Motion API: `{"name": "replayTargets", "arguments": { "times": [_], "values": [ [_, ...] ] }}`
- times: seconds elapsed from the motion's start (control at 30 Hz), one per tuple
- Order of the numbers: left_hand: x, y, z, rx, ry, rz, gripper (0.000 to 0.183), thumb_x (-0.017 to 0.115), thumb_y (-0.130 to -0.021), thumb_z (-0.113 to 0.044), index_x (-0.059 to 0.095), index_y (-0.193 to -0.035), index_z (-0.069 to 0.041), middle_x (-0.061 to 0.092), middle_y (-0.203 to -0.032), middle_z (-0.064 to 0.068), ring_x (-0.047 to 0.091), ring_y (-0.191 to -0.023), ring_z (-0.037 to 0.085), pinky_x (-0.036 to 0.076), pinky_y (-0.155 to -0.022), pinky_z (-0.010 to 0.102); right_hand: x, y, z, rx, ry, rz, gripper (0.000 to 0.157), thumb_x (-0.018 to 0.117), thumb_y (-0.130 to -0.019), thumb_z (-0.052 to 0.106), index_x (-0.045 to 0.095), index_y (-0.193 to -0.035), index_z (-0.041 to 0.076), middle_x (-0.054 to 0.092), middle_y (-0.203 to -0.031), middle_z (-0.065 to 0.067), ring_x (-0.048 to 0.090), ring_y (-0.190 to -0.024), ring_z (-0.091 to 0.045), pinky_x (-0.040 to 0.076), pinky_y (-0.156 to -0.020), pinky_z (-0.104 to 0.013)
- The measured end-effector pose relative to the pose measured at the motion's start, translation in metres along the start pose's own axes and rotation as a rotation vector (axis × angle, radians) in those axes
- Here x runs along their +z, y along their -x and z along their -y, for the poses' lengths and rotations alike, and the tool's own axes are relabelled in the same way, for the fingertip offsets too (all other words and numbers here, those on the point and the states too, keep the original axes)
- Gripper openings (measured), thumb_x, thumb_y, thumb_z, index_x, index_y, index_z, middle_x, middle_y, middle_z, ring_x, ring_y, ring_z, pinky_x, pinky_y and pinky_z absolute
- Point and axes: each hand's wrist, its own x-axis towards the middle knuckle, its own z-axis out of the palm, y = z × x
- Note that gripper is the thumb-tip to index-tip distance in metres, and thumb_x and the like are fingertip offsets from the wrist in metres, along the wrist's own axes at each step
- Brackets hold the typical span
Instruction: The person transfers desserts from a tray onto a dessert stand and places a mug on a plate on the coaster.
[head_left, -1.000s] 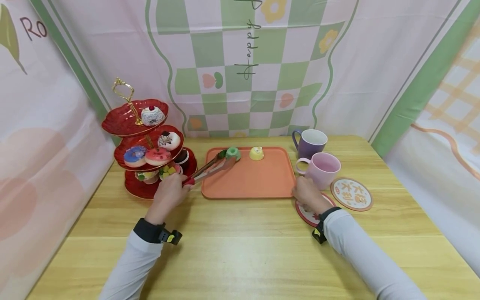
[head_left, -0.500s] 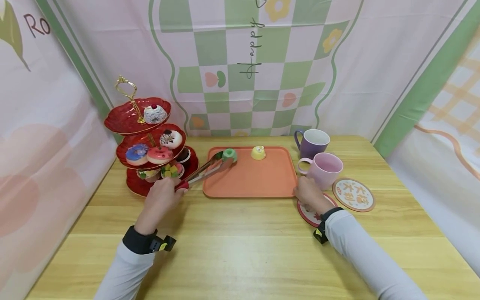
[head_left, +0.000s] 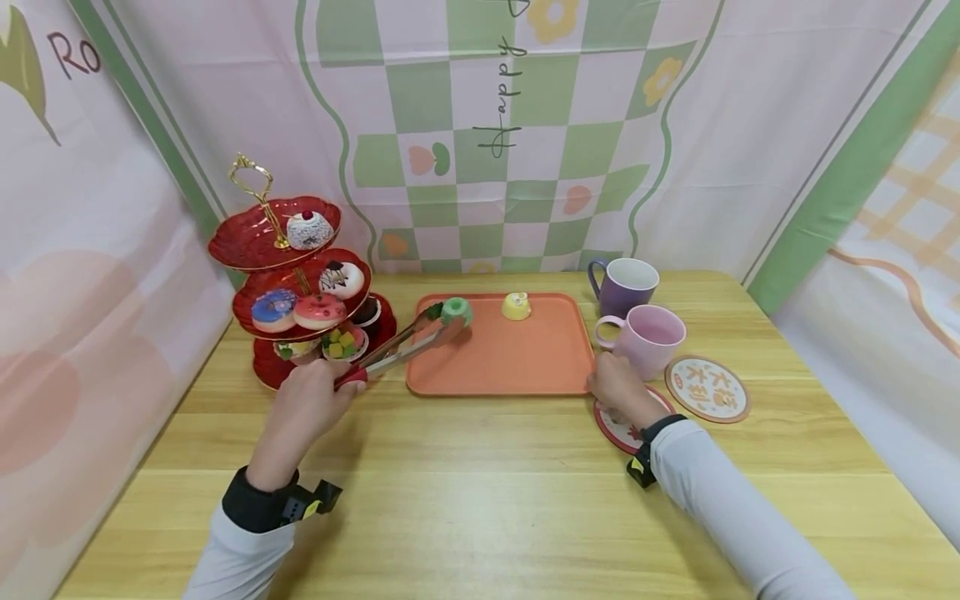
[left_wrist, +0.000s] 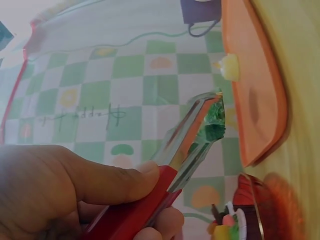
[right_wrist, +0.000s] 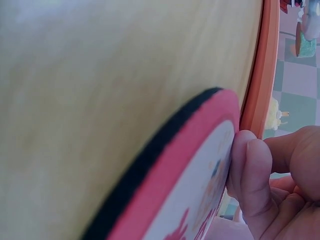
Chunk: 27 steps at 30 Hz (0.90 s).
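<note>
My left hand (head_left: pixel 307 408) grips the red handles of a pair of tongs (head_left: pixel 390 357), thumb along the top in the left wrist view. Reaching over the left part of the orange tray (head_left: pixel 517 358), the tongs' tips stand around a green ring-shaped cake (head_left: pixel 457 312); in the left wrist view green shows between them. A small yellow cake (head_left: pixel 516 307) sits farther right on the tray. At the tray's front right corner my right hand (head_left: pixel 621 387) pinches the rim between thumb and curled fingers, just over a red-edged round coaster (head_left: pixel 611 427).
On the left stands a three-tier red stand (head_left: pixel 247 242) bearing toy doughnuts and cupcakes. A pink mug (head_left: pixel 645 342) and a purple mug (head_left: pixel 628 287) are right of the tray, beside a second round coaster (head_left: pixel 707 389). A patterned cloth (head_left: pixel 480 200) hangs behind the table.
My left hand has drawn back toward the lower left with the tongs, and the green cake has shifted slightly left with their tips. The right hand stays at the tray's corner.
</note>
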Motion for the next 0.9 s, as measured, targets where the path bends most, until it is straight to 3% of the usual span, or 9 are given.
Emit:
{"name": "replayTargets", "arguments": {
  "times": [0.23,0.4,0.47,0.57,0.67,0.9],
  "values": [
    [-0.009,0.007,-0.002,-0.019,0.001,0.025,0.036,0.068,-0.085,-0.021,0.065,-0.111,0.004,0.050,-0.063,0.005,0.043,-0.055,0.021,0.032,-0.049,0.031,0.001,-0.001,-0.001,0.001,-0.002,0.005,0.015,0.048,-0.087,0.003,0.056,-0.074,-0.001,0.050,-0.062,-0.009,0.051,-0.045,-0.018,0.042,-0.042,-0.028],
    [-0.013,0.012,-0.001,-0.007,-0.013,-0.009,0.039,0.069,-0.084,-0.021,0.064,-0.113,0.005,0.060,-0.089,0.019,0.047,-0.062,0.024,0.035,-0.052,0.034,0.000,-0.001,-0.001,0.017,-0.031,0.019,0.016,0.047,-0.087,0.002,0.056,-0.075,-0.001,0.051,-0.063,-0.009,0.051,-0.043,-0.017,0.041,-0.039,-0.027],
    [-0.015,0.014,0.000,-0.012,-0.019,-0.019,0.040,0.069,-0.084,-0.021,0.063,-0.114,0.005,0.059,-0.105,0.024,0.051,-0.069,0.028,0.040,-0.055,0.036,0.000,-0.001,0.000,0.015,-0.029,0.017,0.016,0.047,-0.087,0.002,0.056,-0.074,-0.001,0.051,-0.062,-0.009,0.051,-0.043,-0.017,0.041,-0.039,-0.028],
    [-0.018,0.016,0.001,-0.020,-0.024,-0.027,0.041,0.068,-0.085,-0.021,0.061,-0.116,0.006,0.055,-0.117,0.028,0.057,-0.086,0.037,0.046,-0.066,0.045,0.000,-0.002,-0.001,-0.008,-0.005,0.004,0.015,0.048,-0.087,0.002,0.055,-0.074,-0.001,0.051,-0.061,-0.009,0.051,-0.045,-0.017,0.041,-0.041,-0.028],
    [-0.022,0.019,0.001,-0.031,-0.023,-0.025,0.041,0.066,-0.086,-0.021,0.060,-0.116,0.007,0.052,-0.121,0.029,0.055,-0.100,0.043,0.046,-0.075,0.052,0.000,-0.002,0.000,-0.004,-0.004,0.007,0.015,0.048,-0.087,0.003,0.055,-0.074,-0.001,0.050,-0.061,-0.009,0.051,-0.045,-0.018,0.042,-0.041,-0.028],
    [-0.031,0.025,-0.001,-0.034,-0.021,-0.043,0.040,0.066,-0.086,-0.021,0.061,-0.115,0.007,0.058,-0.113,0.027,0.058,-0.080,0.033,0.047,-0.059,0.039,0.000,-0.001,0.001,0.014,-0.004,0.019,0.015,0.048,-0.088,0.004,0.054,-0.075,-0.001,0.050,-0.062,-0.010,0.051,-0.044,-0.018,0.042,-0.040,-0.028]
  ]
}}
